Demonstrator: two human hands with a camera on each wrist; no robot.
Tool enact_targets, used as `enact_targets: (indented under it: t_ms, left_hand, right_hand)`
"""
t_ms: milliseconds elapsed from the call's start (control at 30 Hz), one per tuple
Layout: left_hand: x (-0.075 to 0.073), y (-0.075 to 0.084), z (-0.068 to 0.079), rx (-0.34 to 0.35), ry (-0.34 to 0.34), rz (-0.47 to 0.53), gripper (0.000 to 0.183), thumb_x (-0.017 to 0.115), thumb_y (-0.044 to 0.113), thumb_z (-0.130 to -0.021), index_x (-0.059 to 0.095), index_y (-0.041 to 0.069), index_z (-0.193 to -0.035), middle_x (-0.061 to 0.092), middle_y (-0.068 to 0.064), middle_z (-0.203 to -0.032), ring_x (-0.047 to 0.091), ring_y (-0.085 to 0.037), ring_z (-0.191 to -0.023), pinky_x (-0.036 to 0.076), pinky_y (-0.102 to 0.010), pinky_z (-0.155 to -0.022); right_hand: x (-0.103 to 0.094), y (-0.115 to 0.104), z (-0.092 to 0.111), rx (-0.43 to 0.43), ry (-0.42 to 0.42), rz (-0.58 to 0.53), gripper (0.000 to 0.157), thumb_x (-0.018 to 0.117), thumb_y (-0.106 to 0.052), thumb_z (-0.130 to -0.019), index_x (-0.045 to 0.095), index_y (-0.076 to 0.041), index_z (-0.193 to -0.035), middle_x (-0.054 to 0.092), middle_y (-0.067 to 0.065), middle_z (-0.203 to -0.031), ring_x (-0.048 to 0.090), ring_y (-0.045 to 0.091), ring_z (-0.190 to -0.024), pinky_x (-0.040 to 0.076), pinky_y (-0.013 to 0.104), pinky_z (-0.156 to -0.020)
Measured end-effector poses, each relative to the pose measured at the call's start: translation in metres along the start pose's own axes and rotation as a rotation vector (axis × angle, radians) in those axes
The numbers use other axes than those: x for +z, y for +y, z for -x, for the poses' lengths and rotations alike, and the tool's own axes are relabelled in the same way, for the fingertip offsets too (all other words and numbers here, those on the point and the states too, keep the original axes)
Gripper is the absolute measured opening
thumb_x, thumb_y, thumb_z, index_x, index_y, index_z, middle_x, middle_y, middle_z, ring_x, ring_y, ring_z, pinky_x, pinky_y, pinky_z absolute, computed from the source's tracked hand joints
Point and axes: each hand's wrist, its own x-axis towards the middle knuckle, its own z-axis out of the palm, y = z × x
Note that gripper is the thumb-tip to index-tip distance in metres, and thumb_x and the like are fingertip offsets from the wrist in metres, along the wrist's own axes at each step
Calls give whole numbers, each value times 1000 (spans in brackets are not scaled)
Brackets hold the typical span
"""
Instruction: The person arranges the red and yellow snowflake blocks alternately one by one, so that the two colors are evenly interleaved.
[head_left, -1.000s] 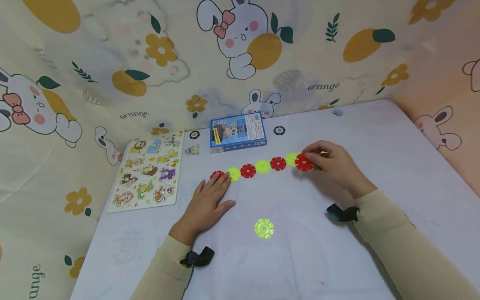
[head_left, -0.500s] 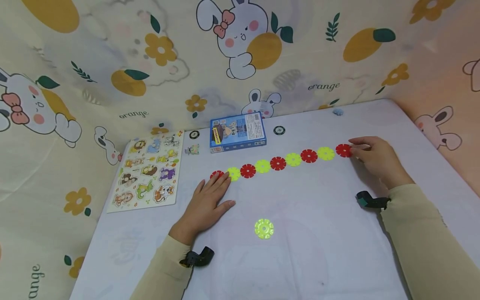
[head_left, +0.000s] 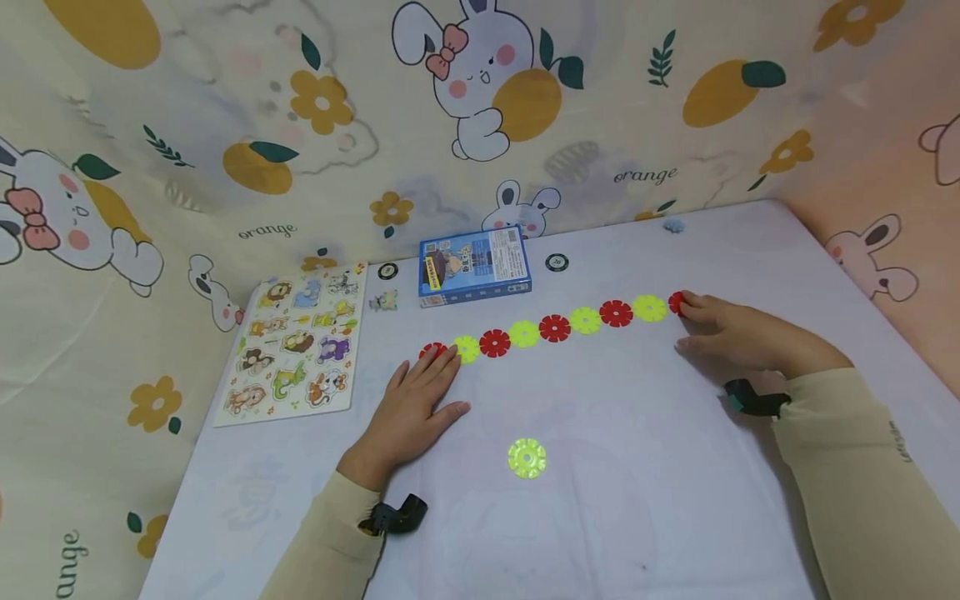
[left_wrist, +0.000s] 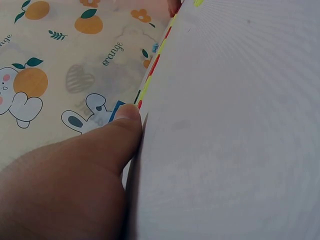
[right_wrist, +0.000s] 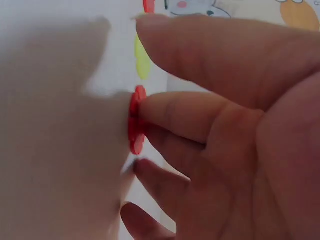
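Observation:
In the head view, notched flower-shaped plastic discs form a row of alternating red and yellow-green on the white table. My left hand (head_left: 408, 421) lies flat with straight fingers, its fingertips touching the red disc (head_left: 432, 350) and the yellow-green disc (head_left: 467, 349) at the row's left end. At the right end, fingertips of my right hand (head_left: 753, 333) press on a red disc (head_left: 676, 302), partly covering it. The right wrist view shows the thumb apart from that red disc (right_wrist: 135, 120). A yellow-green disc (head_left: 649, 307) lies beside it with a small gap. One loose yellow-green disc (head_left: 527, 458) lies nearer me.
Behind the row lies a blue box (head_left: 475, 267), with a black round chip (head_left: 557, 262) to its right and another chip (head_left: 387, 271) to its left. An animal puzzle board (head_left: 296, 346) is at the left. A small blue lump (head_left: 673, 225) sits far back.
My right hand has carried a red disc rightward to the row's end, then loosened its pinch. That disc has shifted slightly left under the fingers. The left hand has stayed in place.

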Motion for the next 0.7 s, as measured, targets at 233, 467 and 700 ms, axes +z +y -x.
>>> enact_targets:
  t_ms: [233,467,700]
  left_hand:
    - [0,0,1,3,12,0,72,41,61,-94,28,21,-152,18,8,-157,9,-20,-144,8,-56,-111]
    - [0,0,1,5,2,2,72,40,61,-94,27,21,-152,16,8,-158,8,-20,-144,8,-56,-111]
    - [0,-1,1,2,4,0,72,40,62,-94,26,22,-153,16,8,-158,8,-20,-144,7,-55,-111]
  right_hand:
    - [0,5,0,-5,-9,12,86,61,-56,-87,31,-4,-149,13,18,-157,7,43,-140,16,68,-102]
    - [-1,6,0,-1,5,-26,87,62,-58,-86,31,-7,-149,14,17,-157,10,44,-140,20,68,-100]
    - [-2,-4,2,-49,178,-143,79,58,-60,-86,31,-23,-151,25,12,-154,23,41,-136,32,67,-95]
